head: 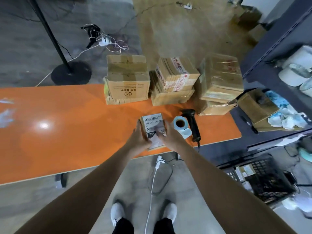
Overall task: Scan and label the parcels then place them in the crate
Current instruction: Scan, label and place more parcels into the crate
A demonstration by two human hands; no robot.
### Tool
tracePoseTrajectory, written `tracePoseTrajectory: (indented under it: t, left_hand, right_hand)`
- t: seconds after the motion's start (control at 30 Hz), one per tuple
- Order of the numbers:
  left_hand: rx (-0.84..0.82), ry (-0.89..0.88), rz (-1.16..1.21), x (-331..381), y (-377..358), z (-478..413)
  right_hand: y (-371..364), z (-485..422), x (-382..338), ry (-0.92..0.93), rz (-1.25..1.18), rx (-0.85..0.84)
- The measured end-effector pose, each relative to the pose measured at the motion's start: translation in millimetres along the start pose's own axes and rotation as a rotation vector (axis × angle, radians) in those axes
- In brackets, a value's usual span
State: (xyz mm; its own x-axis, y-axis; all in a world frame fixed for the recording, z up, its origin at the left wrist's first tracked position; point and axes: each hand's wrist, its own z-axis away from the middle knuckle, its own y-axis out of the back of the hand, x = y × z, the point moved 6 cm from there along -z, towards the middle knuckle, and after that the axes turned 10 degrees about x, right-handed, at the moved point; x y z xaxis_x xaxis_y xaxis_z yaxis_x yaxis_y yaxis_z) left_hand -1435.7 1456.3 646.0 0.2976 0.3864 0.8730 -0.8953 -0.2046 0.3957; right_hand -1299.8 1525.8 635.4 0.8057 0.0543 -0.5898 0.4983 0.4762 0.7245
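A small cardboard parcel (pixel 152 123) with a barcode label on top lies near the front edge of the orange table (pixel 67 125). My left hand (pixel 139 138) holds its left side. My right hand (pixel 167 135) lies over its right side, fingers pressing on the label. To the right of the parcel stand a light blue label roll (pixel 180 126) and a black barcode scanner (pixel 192 122), which lies flat. The black crate (pixel 263 181) sits on the floor at lower right with several parcels inside.
Three stacks of taped cardboard boxes (pixel 127 80), (pixel 173 80), (pixel 219 83) line the table's far side. A dark shelf unit (pixel 276 53) stands at the right. A black lamp stand (pixel 70 73) and cables lie on the floor beyond the table.
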Motion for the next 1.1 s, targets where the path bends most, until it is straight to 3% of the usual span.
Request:
tracePoseTrajectory:
  t: [0.23,0.4,0.57,0.63,0.8,1.1]
  left_hand:
    - [0.038,0.069,-0.122,3,-6,-8]
    - [0.154,0.043,-0.427,34,-15,-3]
    - [0.196,-0.056,-0.640,64,-44,-7]
    - [0.214,-0.072,-0.755,74,-52,-7]
    - [0.225,-0.030,-0.929,80,-67,3]
    - [0.260,0.052,-0.930,72,-55,29]
  right_hand:
    - [39,2,3,0.022,0.012,0.018]
    - [85,-9,25,0.086,0.063,0.262]
    - [120,-28,70,0.010,0.108,0.375]
    - [122,-37,88,-0.058,0.056,0.326]
    - [101,-50,111,-0.148,-0.058,0.023]
    - [133,-27,89,-0.096,-0.225,0.048]
